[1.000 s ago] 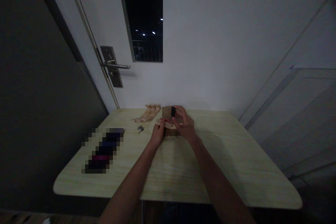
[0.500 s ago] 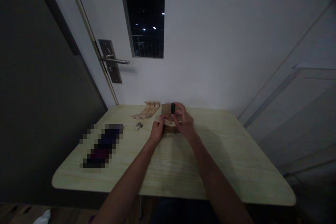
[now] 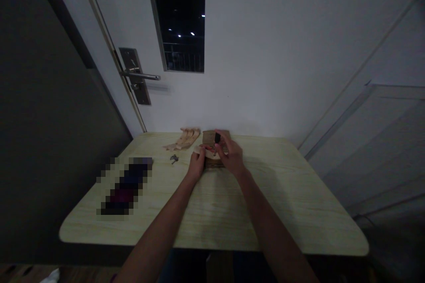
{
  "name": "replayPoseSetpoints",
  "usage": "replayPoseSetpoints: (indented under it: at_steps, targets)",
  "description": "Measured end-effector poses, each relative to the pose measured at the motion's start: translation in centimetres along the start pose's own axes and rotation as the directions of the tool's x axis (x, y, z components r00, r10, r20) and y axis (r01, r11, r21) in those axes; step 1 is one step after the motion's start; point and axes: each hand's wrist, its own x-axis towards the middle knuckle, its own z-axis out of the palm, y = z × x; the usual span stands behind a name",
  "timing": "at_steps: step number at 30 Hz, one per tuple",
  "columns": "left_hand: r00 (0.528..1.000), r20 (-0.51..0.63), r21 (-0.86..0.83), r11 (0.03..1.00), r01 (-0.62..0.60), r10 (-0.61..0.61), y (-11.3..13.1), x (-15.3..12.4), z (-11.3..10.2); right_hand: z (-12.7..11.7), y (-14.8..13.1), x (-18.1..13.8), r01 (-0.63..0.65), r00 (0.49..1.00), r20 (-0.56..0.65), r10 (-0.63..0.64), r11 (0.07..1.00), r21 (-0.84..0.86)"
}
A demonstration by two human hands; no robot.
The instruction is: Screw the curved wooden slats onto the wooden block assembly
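Note:
My right hand is closed around a small screwdriver with a black handle, held upright with its tip down at a pale curved wooden piece. The left end of that piece is gripped by my left hand, thumb on top. Beneath it lies a brown block that looks like stacked cardboard. Whether the tip sits on a screw is too small to tell. Left of my left hand, a little heap of metal screws lies on the table.
Several more curved wooden pieces lie at the back of the pale table. A blurred-out dark object is on its left side. Behind the table stands a white door with a metal handle.
The whole view has shifted slightly. Both hands keep their holds at the same spot on the block, and the screwdriver stays upright with its handle leaning a little differently.

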Motion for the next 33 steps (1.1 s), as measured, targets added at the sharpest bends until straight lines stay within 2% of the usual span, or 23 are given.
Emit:
replayPoseSetpoints:
  at_steps: [3,9,16,21,25,29,33]
  targets:
    - [1.000,-0.001,-0.014,1.000,0.026,-0.026,-0.3,0.1,0.0,-0.1,-0.1,0.0,0.001,1.000,0.022,-0.002,1.000,0.006]
    - [1.000,-0.005,0.000,1.000,-0.016,0.016,-0.2,0.1,0.0,-0.1,-0.3,0.0,-0.033,0.999,-0.003,0.033,0.999,-0.039]
    - [1.000,-0.003,-0.002,1.000,0.020,-0.020,0.4,0.1,-0.1,-0.1,-0.3,0.1,-0.072,0.997,0.003,0.072,0.997,0.023]
    - [1.000,0.023,0.009,1.000,-0.002,0.002,0.3,0.1,-0.3,0.0,-0.3,0.3,-0.132,0.991,-0.017,0.134,0.986,0.104]
    - [1.000,0.012,0.022,1.000,-0.009,0.009,0.6,0.0,-0.5,0.2,-0.5,0.3,-0.175,0.983,-0.034,0.178,0.981,0.077]
    - [1.000,-0.004,0.023,0.999,0.026,-0.026,1.0,-0.1,-0.5,0.1,-0.7,0.2,-0.137,0.989,-0.040,0.139,0.989,0.048]
    - [1.000,0.022,0.032,0.999,-0.004,0.003,1.0,-0.1,-0.4,-0.1,-0.7,0.1,-0.077,0.996,-0.042,0.080,0.995,0.069]
